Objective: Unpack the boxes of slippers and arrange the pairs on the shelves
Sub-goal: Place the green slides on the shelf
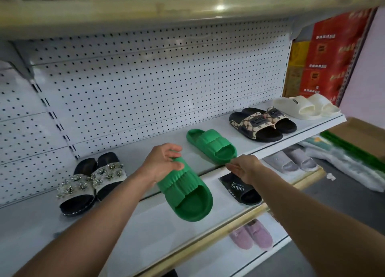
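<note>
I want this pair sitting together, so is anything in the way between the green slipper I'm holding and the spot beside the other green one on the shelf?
Nothing visible blocks it. The left hand holds the green slipper over bare shelf, left of its mate. The jeweled pair sits farther left.

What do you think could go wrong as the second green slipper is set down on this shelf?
The green slipper on the shelf overhangs the shelf edge at its toe, beside the right hand; a nudge could tip it off. The left hand grips the held green slipper only at the heel, so it might slip or land askew.
</note>
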The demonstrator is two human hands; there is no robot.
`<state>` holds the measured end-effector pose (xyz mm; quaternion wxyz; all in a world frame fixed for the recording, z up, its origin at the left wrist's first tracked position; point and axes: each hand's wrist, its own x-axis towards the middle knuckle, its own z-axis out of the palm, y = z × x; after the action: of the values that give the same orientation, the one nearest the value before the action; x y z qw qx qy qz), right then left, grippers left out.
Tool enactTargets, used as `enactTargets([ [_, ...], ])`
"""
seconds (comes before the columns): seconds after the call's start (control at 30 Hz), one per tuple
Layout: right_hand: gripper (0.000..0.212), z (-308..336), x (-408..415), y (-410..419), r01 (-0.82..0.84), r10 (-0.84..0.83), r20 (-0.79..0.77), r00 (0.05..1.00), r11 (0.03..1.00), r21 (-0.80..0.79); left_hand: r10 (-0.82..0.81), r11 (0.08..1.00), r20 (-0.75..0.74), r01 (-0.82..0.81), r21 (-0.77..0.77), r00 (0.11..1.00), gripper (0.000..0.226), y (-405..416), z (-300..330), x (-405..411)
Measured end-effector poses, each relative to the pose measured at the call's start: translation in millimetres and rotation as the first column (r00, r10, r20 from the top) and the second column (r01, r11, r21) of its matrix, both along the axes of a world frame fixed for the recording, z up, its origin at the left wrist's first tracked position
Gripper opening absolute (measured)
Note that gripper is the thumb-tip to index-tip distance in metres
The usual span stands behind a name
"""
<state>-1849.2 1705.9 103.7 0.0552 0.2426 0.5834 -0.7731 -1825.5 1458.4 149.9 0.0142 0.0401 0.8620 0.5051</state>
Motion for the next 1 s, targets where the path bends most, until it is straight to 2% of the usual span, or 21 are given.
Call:
enactTargets([
  [0.1,0.010,-5,2,-1,-0.004,0.004,0.008,1.000,1.000,-0.022,-0.005,1.000,-0.014,0.005,-0.027,1.000,0.046,-3,2,-15],
  [0.2,0.007,-8,14,-4,-0.035,0.034,0.021,0.999,0.998,0.049,-0.007,0.999,-0.012,0.006,-0.052,1.000,0.046,-2,8,-32],
  [0.27,0.002,-9,26,-6,-0.069,0.068,0.035,0.997,0.997,0.028,0.001,0.998,-0.015,-0.002,-0.062,1.000,0.046,0,12,-46],
  [0.37,0.012,-9,39,-7,-0.118,0.118,0.021,0.993,0.992,-0.037,0.036,0.994,-0.042,-0.040,-0.099,0.998,0.046,6,16,-70],
  [0.47,0.006,-6,45,-5,-0.140,0.140,-0.010,0.990,0.990,-0.031,0.061,0.987,-0.059,-0.069,-0.142,0.996,0.046,20,14,-95],
  [0.5,0.004,-5,46,-4,-0.144,0.144,-0.020,0.989,0.989,-0.031,0.063,0.982,-0.069,-0.075,-0.172,0.996,0.046,25,12,-103],
  [0.6,0.014,-6,48,2,-0.152,0.151,-0.035,0.988,0.988,-0.002,0.063,0.955,-0.104,-0.090,-0.282,0.993,0.048,38,6,-122],
  [0.73,0.020,-10,54,14,-0.155,0.155,-0.058,0.986,0.988,-0.004,0.031,0.921,-0.080,-0.059,-0.385,0.996,0.054,45,-3,-140],
  [0.8,0.023,-13,57,22,-0.138,0.137,-0.059,0.989,0.990,-0.007,0.043,0.926,-0.081,-0.070,-0.372,0.996,0.053,45,-8,-142],
  [0.87,0.025,-18,60,32,-0.119,0.118,-0.061,0.991,0.993,-0.013,0.086,0.941,-0.153,-0.131,-0.312,0.984,0.045,46,-11,-136],
  [0.93,0.026,-23,64,42,-0.095,0.094,-0.059,0.994,0.995,-0.023,0.123,0.968,-0.246,-0.171,-0.182,0.961,0.037,51,-14,-122],
  [1.0,0.026,-27,69,53,-0.073,0.072,-0.050,0.996,0.997,-0.023,0.140,0.989,-0.259,-0.146,-0.001,0.956,0.033,64,-16,-101],
])
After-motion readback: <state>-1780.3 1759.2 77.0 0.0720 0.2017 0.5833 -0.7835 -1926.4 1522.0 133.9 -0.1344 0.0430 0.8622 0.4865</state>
